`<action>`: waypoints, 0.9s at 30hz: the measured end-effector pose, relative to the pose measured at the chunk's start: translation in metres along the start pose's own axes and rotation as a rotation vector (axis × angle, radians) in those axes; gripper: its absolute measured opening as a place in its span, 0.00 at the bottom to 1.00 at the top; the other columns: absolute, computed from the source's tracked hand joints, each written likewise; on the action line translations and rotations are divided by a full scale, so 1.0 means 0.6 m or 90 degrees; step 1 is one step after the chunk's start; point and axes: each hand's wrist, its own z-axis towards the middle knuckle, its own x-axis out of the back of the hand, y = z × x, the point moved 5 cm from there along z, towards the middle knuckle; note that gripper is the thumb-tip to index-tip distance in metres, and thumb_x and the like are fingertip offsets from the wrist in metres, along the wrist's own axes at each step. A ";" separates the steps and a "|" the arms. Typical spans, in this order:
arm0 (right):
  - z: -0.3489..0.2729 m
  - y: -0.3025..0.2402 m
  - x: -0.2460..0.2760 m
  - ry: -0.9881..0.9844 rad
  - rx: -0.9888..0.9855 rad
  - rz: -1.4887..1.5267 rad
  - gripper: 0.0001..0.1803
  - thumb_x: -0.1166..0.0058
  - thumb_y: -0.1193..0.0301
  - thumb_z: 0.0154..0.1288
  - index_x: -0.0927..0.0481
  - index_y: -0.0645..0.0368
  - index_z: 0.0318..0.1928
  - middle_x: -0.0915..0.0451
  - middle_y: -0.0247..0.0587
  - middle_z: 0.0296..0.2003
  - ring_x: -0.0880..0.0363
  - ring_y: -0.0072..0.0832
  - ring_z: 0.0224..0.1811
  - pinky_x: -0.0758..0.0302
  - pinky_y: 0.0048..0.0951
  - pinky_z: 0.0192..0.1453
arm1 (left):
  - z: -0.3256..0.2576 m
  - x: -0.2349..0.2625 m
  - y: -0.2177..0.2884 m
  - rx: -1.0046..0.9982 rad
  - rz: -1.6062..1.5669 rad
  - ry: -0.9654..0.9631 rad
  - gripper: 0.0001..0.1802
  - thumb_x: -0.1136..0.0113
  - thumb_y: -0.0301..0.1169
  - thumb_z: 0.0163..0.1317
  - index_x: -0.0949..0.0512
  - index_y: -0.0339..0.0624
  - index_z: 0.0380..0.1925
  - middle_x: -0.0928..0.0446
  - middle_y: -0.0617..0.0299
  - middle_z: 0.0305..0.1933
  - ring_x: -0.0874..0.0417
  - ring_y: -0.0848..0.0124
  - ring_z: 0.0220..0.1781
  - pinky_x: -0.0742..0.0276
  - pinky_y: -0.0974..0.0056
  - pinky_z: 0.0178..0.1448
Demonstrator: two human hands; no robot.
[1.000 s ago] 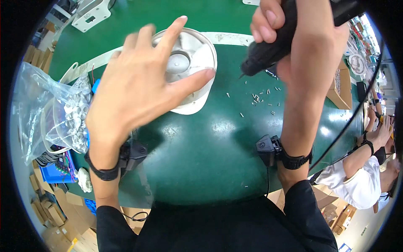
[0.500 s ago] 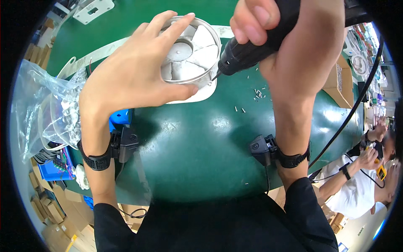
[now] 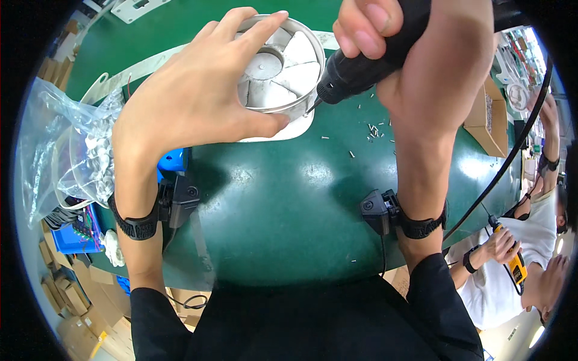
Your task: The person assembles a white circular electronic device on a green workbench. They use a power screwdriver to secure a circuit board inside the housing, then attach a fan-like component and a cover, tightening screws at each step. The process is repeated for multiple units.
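Several screws (image 3: 374,130), green tabletop (image 3: 283,222), cardboard boxes (image 3: 75,298)

Black screwdriver (image 3: 352,77) at round white fan (image 3: 294,77)

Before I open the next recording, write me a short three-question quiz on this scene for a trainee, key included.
1. Multiple choice: which hand grips the black power screwdriver? a) left b) right c) both
2. True or false: the left hand holds the round white vaned housing, with its thumb on the near side.
3. Open: what colour is the tabletop under the loose screws?

Key:
1. b, the right hand.
2. True.
3. Green.
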 end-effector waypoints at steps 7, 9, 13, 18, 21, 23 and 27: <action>-0.005 0.002 -0.008 -0.010 -0.002 0.005 0.16 0.42 0.61 0.76 0.23 0.62 0.37 0.33 0.31 0.14 0.35 0.20 0.13 0.36 0.25 0.18 | -0.001 0.001 0.009 -0.053 0.004 0.020 0.50 0.21 0.37 0.43 0.30 0.38 0.70 0.34 0.42 0.73 0.28 0.44 0.70 0.30 0.51 0.73; -0.011 -0.006 -0.011 -0.009 -0.003 0.002 0.16 0.43 0.61 0.76 0.23 0.62 0.38 0.33 0.31 0.14 0.35 0.20 0.13 0.36 0.25 0.19 | 0.000 0.002 0.017 -0.116 0.040 0.020 0.48 0.21 0.37 0.43 0.28 0.38 0.68 0.33 0.42 0.73 0.29 0.44 0.71 0.31 0.50 0.73; -0.010 -0.004 -0.009 -0.014 -0.002 0.002 0.16 0.43 0.60 0.76 0.24 0.62 0.38 0.33 0.32 0.14 0.35 0.20 0.13 0.36 0.25 0.19 | -0.004 0.001 0.010 -0.056 0.034 -0.008 0.46 0.22 0.38 0.44 0.26 0.40 0.67 0.32 0.43 0.72 0.30 0.43 0.72 0.31 0.50 0.74; -0.010 -0.014 -0.011 -0.013 0.004 -0.003 0.16 0.44 0.60 0.76 0.24 0.62 0.39 0.33 0.32 0.14 0.35 0.21 0.13 0.36 0.25 0.19 | -0.004 0.003 0.010 0.044 0.009 0.001 0.48 0.22 0.40 0.44 0.28 0.42 0.69 0.33 0.42 0.72 0.30 0.43 0.71 0.31 0.49 0.74; -0.011 -0.021 -0.011 -0.010 0.013 -0.009 0.16 0.44 0.60 0.76 0.24 0.61 0.39 0.33 0.32 0.14 0.35 0.21 0.13 0.36 0.25 0.19 | -0.007 0.000 0.005 0.044 0.023 0.014 0.49 0.22 0.39 0.44 0.30 0.41 0.70 0.33 0.43 0.73 0.29 0.44 0.70 0.30 0.50 0.73; -0.011 -0.028 -0.012 -0.007 0.022 -0.014 0.16 0.45 0.60 0.77 0.24 0.61 0.40 0.34 0.32 0.14 0.35 0.21 0.13 0.35 0.25 0.19 | -0.012 0.007 0.007 0.053 0.055 0.033 0.48 0.24 0.44 0.48 0.30 0.39 0.70 0.29 0.40 0.68 0.23 0.43 0.64 0.26 0.50 0.68; -0.005 -0.040 0.003 0.023 0.050 -0.062 0.16 0.45 0.59 0.77 0.24 0.61 0.40 0.34 0.32 0.15 0.35 0.21 0.13 0.35 0.26 0.20 | -0.013 0.024 0.031 0.300 0.218 -0.030 0.49 0.30 0.57 0.56 0.30 0.36 0.71 0.21 0.34 0.57 0.14 0.41 0.49 0.19 0.49 0.57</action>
